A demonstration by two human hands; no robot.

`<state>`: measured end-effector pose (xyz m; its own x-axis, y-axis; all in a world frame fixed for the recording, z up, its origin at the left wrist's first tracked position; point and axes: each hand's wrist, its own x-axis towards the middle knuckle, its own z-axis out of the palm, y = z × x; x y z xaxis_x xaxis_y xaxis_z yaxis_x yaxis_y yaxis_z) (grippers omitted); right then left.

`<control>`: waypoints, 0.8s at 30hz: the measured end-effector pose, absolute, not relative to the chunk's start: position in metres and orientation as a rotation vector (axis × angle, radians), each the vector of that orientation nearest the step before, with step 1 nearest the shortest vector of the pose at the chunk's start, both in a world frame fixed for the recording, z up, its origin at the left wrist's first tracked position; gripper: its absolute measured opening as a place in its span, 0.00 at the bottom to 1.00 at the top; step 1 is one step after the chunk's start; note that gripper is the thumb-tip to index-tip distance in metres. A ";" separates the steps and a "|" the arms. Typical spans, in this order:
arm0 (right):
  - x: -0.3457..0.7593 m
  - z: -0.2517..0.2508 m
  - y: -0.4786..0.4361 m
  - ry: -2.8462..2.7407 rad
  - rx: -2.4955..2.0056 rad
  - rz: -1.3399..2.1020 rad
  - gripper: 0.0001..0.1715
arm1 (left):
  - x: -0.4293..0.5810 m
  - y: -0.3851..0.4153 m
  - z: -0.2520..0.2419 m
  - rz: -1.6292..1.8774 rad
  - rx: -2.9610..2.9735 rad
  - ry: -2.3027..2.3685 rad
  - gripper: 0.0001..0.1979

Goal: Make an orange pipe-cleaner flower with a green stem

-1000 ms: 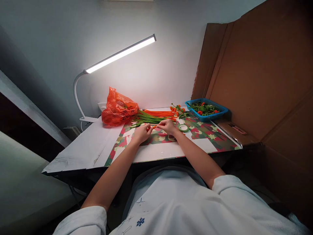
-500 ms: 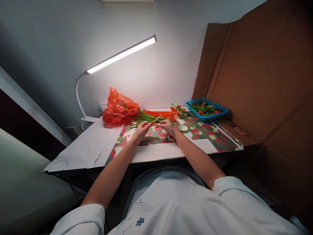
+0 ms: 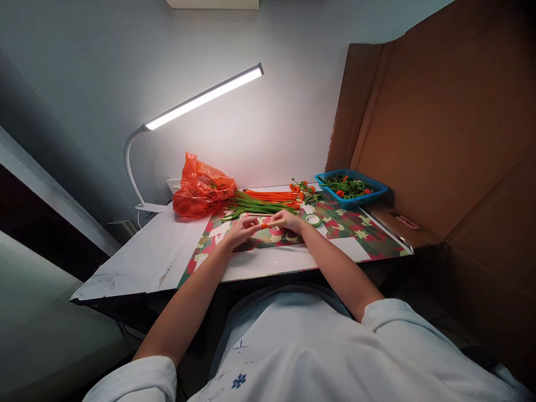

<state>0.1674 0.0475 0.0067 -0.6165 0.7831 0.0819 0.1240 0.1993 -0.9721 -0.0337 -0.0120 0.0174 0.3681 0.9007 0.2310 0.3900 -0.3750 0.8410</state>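
Observation:
Over the front middle of the table, a pale wooden stick [image 3: 276, 223] lies nearly level between my hands. A thin orange strand [image 3: 264, 226] is wound round its left part. My left hand [image 3: 242, 231] pinches at the orange winding, fingers stretched toward the right. The stick's right end is in the closed fingers of my right hand [image 3: 292, 221], which partly cover it. Just behind my hands lie bundles of long green stems [image 3: 263, 204] and orange stems [image 3: 272, 195]. A roll of green tape [image 3: 313, 220] rests right of my right hand.
An orange plastic bag [image 3: 201, 190] stands at the back left, under a lit lamp [image 3: 205, 97]. Small orange flowers [image 3: 299, 188] lie at the back. A blue basket [image 3: 368, 196] holds green pieces and orange flowers. Tall cardboard [image 3: 439, 123] walls off the right side.
The stick has turned from slanting up to the right to nearly level. My right hand now grips its right end, and both hands have come slightly nearer to me.

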 end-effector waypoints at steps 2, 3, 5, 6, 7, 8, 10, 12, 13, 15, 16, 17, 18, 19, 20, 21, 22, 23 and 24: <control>0.169 0.006 0.050 -1.909 -0.856 1.434 0.19 | -0.036 -0.010 0.016 0.873 1.989 1.115 0.20; 0.170 0.006 0.051 -1.917 -0.860 1.422 0.20 | -0.037 -0.008 0.016 0.849 2.018 1.117 0.20; 0.171 0.006 0.052 -1.932 -0.865 1.388 0.22 | -0.039 -0.006 0.015 0.813 2.076 1.131 0.19; 0.171 0.005 0.052 -1.939 -0.868 1.368 0.22 | -0.039 -0.005 0.014 0.800 2.104 1.143 0.19; 0.171 0.005 0.052 -1.943 -0.870 1.347 0.23 | -0.040 -0.004 0.014 0.791 2.131 1.156 0.18; 0.171 0.005 0.052 -1.947 -0.874 1.326 0.23 | -0.040 -0.004 0.014 0.785 2.156 1.172 0.18; 0.171 0.003 0.052 -1.957 -0.882 1.284 0.24 | -0.041 -0.004 0.014 0.776 2.202 1.205 0.16; 0.170 0.002 0.052 -1.971 -0.890 1.239 0.25 | -0.041 -0.005 0.015 0.768 2.242 1.241 0.16; 0.169 0.001 0.052 -1.980 -0.893 1.213 0.25 | -0.041 -0.005 0.015 0.763 2.260 1.259 0.15; 0.167 -0.001 0.052 -1.997 -0.903 1.149 0.24 | -0.040 -0.006 0.016 0.758 2.288 1.299 0.15; 0.166 -0.002 0.052 -2.004 -0.910 1.110 0.23 | -0.040 -0.007 0.016 0.759 2.299 1.321 0.15; 0.165 -0.003 0.052 -2.011 -0.918 1.068 0.22 | -0.039 -0.007 0.016 0.763 2.308 1.344 0.15; 0.165 -0.003 0.052 -2.017 -0.925 1.023 0.20 | -0.039 -0.007 0.016 0.767 2.315 1.367 0.15; 0.164 -0.003 0.051 -2.023 -0.930 0.973 0.19 | -0.038 -0.007 0.016 0.772 2.321 1.390 0.15; 0.163 -0.003 0.049 -2.028 -0.935 0.921 0.17 | -0.038 -0.008 0.016 0.777 2.326 1.414 0.15; 0.163 -0.003 0.048 -2.034 -0.938 0.868 0.15 | -0.037 -0.007 0.016 0.782 2.329 1.436 0.15; 0.162 -0.002 0.046 -2.039 -0.942 0.814 0.14 | -0.036 -0.007 0.015 0.787 2.331 1.459 0.15; 0.162 -0.001 0.045 -2.042 -0.948 0.759 0.12 | -0.036 -0.007 0.015 0.792 2.331 1.481 0.15; 0.162 0.000 0.043 -2.045 -0.955 0.705 0.11 | -0.035 -0.007 0.015 0.797 2.329 1.504 0.15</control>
<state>0.1617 0.0434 -0.0004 -0.4335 0.8076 0.3998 0.3894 0.5680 -0.7251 -0.0348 -0.0066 0.0147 0.3151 0.8982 0.3066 0.7576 -0.4326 0.4887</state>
